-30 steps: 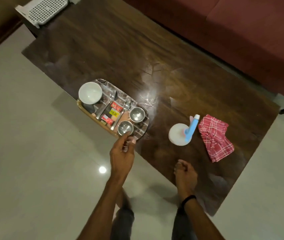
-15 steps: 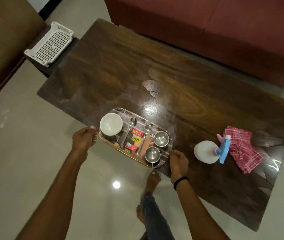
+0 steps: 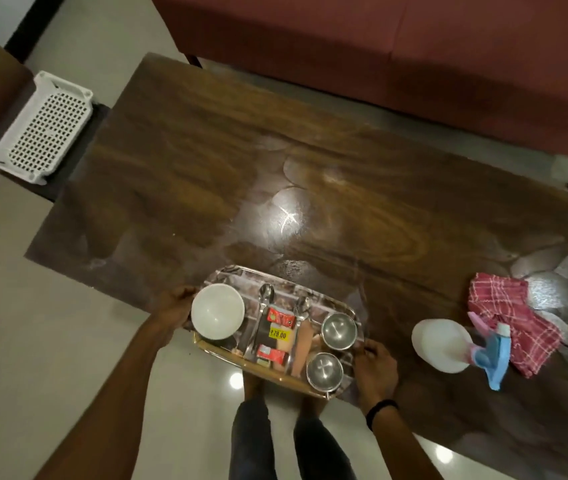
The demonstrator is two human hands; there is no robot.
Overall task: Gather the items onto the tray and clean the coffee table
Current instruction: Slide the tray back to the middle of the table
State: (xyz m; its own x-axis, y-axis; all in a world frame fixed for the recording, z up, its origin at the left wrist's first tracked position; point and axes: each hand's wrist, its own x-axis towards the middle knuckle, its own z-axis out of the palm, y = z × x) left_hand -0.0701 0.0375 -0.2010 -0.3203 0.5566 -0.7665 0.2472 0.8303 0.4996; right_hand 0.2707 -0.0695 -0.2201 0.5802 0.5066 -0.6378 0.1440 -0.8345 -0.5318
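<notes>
Gripped at both ends: loaded tray (image 3: 227,277) (bowl, cups, spoons aboard), left hand (image 3: 176,305) and right hand (image 3: 376,368) fingers clenched on its rim. At frame right on the worktop (image 3: 178,161), spray bottle (image 3: 443,344) beside red cloth (image 3: 507,317).

The upper and left table (image 3: 185,161) lies bare and open. At lower right, bottle (image 3: 449,344) and cloth (image 3: 514,317) block the way; tray (image 3: 286,374) fills lower centre.

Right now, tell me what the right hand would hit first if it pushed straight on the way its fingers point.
The right hand already grips the tray; past that rim, likely the nearer steel cup, though height is unclear.
</notes>
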